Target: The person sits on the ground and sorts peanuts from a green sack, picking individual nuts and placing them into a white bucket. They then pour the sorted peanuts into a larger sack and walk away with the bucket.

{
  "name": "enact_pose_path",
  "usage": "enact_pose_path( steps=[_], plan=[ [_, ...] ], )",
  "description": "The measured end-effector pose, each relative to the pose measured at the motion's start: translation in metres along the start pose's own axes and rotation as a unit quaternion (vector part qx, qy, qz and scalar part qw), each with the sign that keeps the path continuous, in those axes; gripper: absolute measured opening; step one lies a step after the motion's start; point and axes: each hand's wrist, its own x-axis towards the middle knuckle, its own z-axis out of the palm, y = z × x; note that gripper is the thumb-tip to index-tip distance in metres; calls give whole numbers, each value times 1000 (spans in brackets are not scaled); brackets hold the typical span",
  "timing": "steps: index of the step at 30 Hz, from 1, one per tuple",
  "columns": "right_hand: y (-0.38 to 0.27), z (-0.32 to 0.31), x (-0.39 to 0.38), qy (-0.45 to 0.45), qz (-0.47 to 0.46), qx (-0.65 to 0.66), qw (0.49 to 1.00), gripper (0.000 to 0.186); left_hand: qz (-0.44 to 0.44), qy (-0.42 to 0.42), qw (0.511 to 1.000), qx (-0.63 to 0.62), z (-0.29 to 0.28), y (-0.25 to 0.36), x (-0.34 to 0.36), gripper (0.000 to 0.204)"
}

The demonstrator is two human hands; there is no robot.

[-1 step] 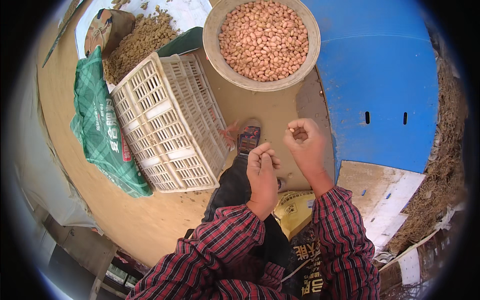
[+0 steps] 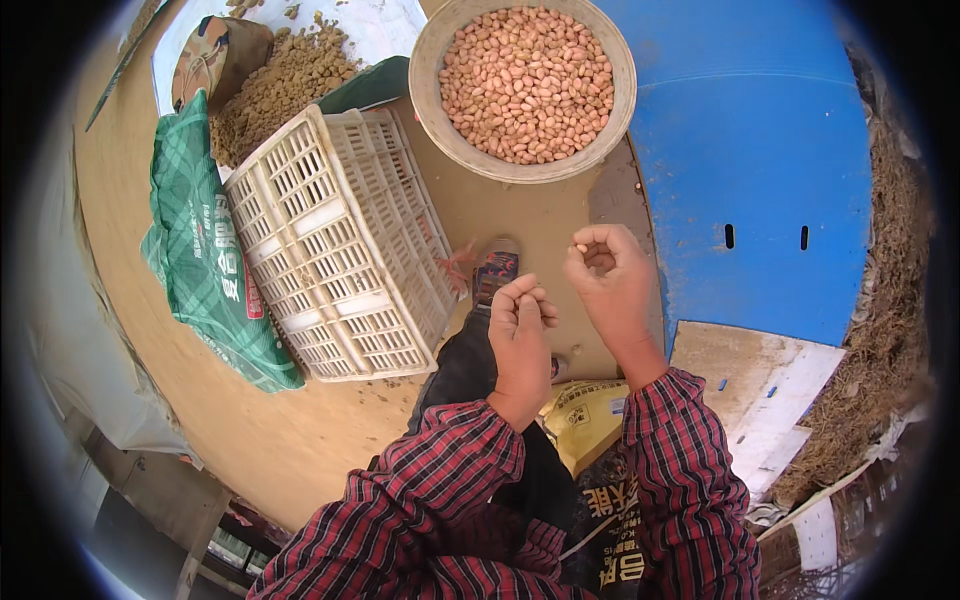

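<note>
My right hand [image 2: 613, 292] is closed in a pinch, thumb and forefinger curled into a ring. A small pale peanut [image 2: 582, 248] shows at its fingertips. To its left, my left hand [image 2: 521, 335] has its fingers curled in and the thumb laid against them; whatever it may hold is hidden. The two hands are close but apart. Beyond them stands a round, pale basin [image 2: 424, 90] filled with shelled pinkish peanuts [image 2: 527, 85].
A white slatted plastic crate [image 2: 340, 250] rests at the left against a green printed sack [image 2: 195, 250]. Behind it are brown clumps [image 2: 290, 80] on a white sheet. A blue panel [image 2: 760, 180] lies at the right, and a yellow bag [image 2: 583, 420] is below my hands.
Both hands have shifted very slightly up and away from me, still apart. The right hand keeps its pinch on the peanut. The surroundings have moved slightly in the view.
</note>
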Motion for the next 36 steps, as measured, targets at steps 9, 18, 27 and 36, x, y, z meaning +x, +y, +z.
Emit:
enact_pose_path(
  steps=[9, 18, 27, 36],
  plan=[
    [-35, -10, -6, 10, 21, -33, 999, 19, 114, -37, 977, 175, 12, 88, 76, 63],
    [74, -71, -258, -55, 99, -214, 970, 11, -85, 2, 983, 164, -11, 80, 145, 59],
    [54, -84, -358, -56, 348, -213, 911, 22, -101, -1, 990, 100, 15, 85, 170, 43],
    [32, -56, -297, -17, 266, -90, 960, 17, -57, -18, 964, 261, -35, 48, 93, 45]
  ],
)
